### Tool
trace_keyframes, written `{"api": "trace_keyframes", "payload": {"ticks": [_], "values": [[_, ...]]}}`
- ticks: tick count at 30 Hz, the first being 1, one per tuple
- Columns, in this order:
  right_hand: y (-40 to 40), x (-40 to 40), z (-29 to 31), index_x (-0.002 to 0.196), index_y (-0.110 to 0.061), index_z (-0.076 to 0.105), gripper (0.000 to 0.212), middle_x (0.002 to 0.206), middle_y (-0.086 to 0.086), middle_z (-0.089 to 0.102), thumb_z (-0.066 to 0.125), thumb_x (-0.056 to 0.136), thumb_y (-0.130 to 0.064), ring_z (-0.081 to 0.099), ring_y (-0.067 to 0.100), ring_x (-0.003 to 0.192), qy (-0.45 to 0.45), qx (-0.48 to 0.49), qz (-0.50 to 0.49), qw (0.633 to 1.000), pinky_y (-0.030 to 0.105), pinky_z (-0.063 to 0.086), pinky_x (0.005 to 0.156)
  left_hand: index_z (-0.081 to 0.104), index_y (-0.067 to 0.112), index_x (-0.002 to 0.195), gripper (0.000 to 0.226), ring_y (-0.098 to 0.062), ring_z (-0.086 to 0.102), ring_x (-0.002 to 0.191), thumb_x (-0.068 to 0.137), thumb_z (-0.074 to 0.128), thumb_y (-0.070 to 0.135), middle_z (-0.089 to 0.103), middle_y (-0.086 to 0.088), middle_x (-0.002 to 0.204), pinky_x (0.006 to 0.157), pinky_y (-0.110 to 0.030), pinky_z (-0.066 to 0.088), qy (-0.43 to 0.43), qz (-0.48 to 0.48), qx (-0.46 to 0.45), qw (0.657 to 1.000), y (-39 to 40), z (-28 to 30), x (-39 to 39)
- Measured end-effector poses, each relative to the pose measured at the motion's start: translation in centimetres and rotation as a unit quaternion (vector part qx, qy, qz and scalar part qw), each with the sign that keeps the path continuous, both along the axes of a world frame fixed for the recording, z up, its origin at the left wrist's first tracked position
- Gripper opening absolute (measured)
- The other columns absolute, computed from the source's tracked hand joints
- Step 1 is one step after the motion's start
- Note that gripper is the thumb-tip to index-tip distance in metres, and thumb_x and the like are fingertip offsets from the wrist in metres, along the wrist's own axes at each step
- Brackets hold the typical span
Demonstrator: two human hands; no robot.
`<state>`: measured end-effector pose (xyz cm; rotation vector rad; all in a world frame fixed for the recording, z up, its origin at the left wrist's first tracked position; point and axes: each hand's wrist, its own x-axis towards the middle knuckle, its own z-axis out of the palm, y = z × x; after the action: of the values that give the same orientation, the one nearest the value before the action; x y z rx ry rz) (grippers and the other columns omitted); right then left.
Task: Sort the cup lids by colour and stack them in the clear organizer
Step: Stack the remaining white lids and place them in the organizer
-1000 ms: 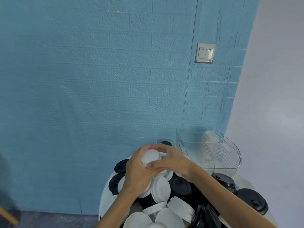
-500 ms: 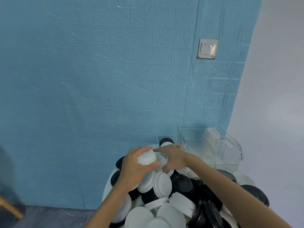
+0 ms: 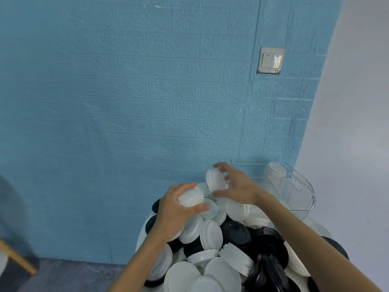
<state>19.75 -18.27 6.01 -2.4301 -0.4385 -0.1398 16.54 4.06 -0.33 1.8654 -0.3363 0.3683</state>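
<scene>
- Two hands are in view. The left hand (image 3: 174,209) is wrapped around a short stack of white lids (image 3: 190,198), and the right hand (image 3: 235,186) pinches a single white lid (image 3: 215,180) on edge, fingers spread.
- One clear organizer (image 3: 303,192) stands at the table's far right and holds one tall column of white lids (image 3: 274,175).
- White and black lids (image 3: 235,230) lie heaped together, too many to count.
- Half a second ago the hands were together; now they are apart, the right one raised.
- Open room lies between the right hand and the organizer.
</scene>
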Motion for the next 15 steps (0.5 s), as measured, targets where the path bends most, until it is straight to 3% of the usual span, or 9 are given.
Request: {"api": "trace_keyframes", "payload": {"ticks": [3,6,11,15], "values": [[0.0,-2.6,1.6,0.126,-0.031,0.05,0.057,0.123,-0.007,0.058,0.084,0.081,-0.021,0.065,-0.001,0.088,0.036,0.124,0.022,0.991,0.018,0.052,0.082,0.068,0.052,0.112,0.062,0.015,0.054,0.108,0.054,0.09,0.058,0.062,0.022,0.117,0.09,-0.005,0.041,-0.008,0.002,0.002,1.0,-1.0,0.7,-0.8],[0.6,-4.5,1.8,0.124,-0.035,0.059,0.053,0.119,-0.009,0.065,0.085,0.08,-0.022,0.067,0.002,0.092,0.046,0.113,0.07,0.99,0.018,0.052,0.081,0.065,0.053,0.108,0.054,0.008,0.06,0.104,0.063,0.094,0.047,0.066,0.022,0.11,0.089,-0.018,0.048,-0.031,0.021,0.003,0.999,-2.2,1.2,-1.5],[1.1,-6.1,1.9,0.131,-0.041,0.061,0.066,0.123,-0.021,0.064,0.086,0.07,-0.04,0.066,0.0,0.099,0.034,0.042,0.062,0.997,0.027,0.053,0.098,0.044,0.045,0.144,0.106,-0.002,0.063,0.109,0.052,0.097,0.047,0.066,0.019,0.117,0.089,-0.017,0.051,-0.003,0.0,-0.002,1.0,-3.3,1.4,-2.9],[1.1,-7.3,2.1,0.12,-0.042,0.06,0.075,0.114,-0.021,0.066,0.086,0.053,-0.065,0.07,0.007,0.093,0.035,0.04,0.043,0.998,0.032,0.056,0.092,0.04,0.047,0.148,0.114,-0.005,0.061,0.117,0.05,0.097,0.051,0.064,0.017,0.125,0.1,-0.029,0.052,0.001,-0.007,0.017,1.0,-4.0,1.7,-4.4]]}}
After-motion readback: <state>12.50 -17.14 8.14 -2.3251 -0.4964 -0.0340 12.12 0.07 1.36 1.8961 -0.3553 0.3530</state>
